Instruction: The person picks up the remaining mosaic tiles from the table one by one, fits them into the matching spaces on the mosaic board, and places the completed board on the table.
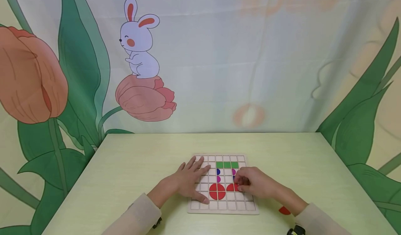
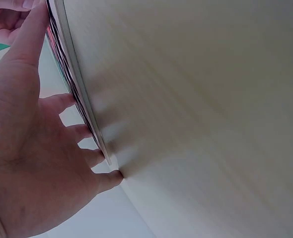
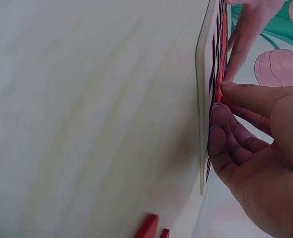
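Note:
A square wooden grid board (image 1: 223, 212) lies on the table. My left hand (image 1: 189, 181) rests on its left side with the fingers spread; in the left wrist view the fingertips (image 2: 82, 131) are along the board's edge. Four red quarter-circle tiles form a full red circle (image 1: 217, 191) low on the grid. Beside it, the right hand (image 1: 258, 183) pinches a red quarter-circle tile (image 3: 219, 93) between thumb and fingers, right at the board's surface. That tile is mostly hidden by the fingers. Another red quarter tile (image 1: 230, 187) sits just left of the fingertips.
Green square tiles (image 1: 227, 164) make a row near the board's top. Below them are blue half-circles (image 1: 218, 171) and magenta half-circles (image 1: 218, 179). Loose red tiles (image 1: 284, 210) lie on the table under the right forearm. A printed curtain (image 1: 219, 71) hangs behind the table.

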Motion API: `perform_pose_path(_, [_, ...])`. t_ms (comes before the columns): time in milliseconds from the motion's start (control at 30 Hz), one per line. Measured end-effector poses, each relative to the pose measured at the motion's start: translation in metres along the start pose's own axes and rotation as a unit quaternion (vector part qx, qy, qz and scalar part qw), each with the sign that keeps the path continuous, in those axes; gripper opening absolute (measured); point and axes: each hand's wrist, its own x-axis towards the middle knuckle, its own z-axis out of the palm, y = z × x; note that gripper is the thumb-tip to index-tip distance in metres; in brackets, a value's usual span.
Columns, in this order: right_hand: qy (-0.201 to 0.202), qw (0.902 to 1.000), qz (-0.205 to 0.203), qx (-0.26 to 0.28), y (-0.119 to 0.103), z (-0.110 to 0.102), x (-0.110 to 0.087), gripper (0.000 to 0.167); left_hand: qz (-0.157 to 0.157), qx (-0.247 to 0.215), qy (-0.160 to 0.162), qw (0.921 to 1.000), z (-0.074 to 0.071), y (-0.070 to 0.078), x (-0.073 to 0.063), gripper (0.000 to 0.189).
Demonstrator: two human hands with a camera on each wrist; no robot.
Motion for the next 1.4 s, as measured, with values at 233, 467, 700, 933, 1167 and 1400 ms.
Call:
perform_pose_path(233, [0.003, 0.9998, 0.000, -0.019, -0.003, 0.000, 0.000, 0.014, 0.000, 0.004, 0.001, 1.0000, 0.001, -0.002, 0.001, 0.122])
perform_pose_path(467, [0.016, 0.9997, 0.017, -0.011, -0.001, -0.009, -0.004, 0.016, 0.000, -0.003, 0.000, 1.0000, -0.001, 0.002, -0.001, 0.121])
perform_pose_path(700, [0.056, 0.9979, 0.024, -0.021, 0.015, -0.041, -0.019, 0.013, -0.002, 0.006, 0.001, 1.0000, 0.000, 0.001, 0.000, 0.122])
perform_pose_path(933, [0.080, 0.9948, 0.041, -0.047, 0.036, -0.062, -0.043, 0.013, -0.003, 0.006, -0.001, 1.0000, 0.001, 0.000, 0.002, 0.121])
perform_pose_path(1167, [0.074, 0.9950, 0.047, -0.047, 0.055, -0.072, -0.065, 0.013, -0.003, 0.011, -0.003, 0.9999, 0.003, -0.002, 0.001, 0.122])
perform_pose_path(1400, [0.005, 0.9997, 0.022, -0.003, 0.065, -0.070, -0.087, 0.014, -0.005, 0.007, -0.003, 1.0000, 0.003, -0.004, 0.003, 0.122])
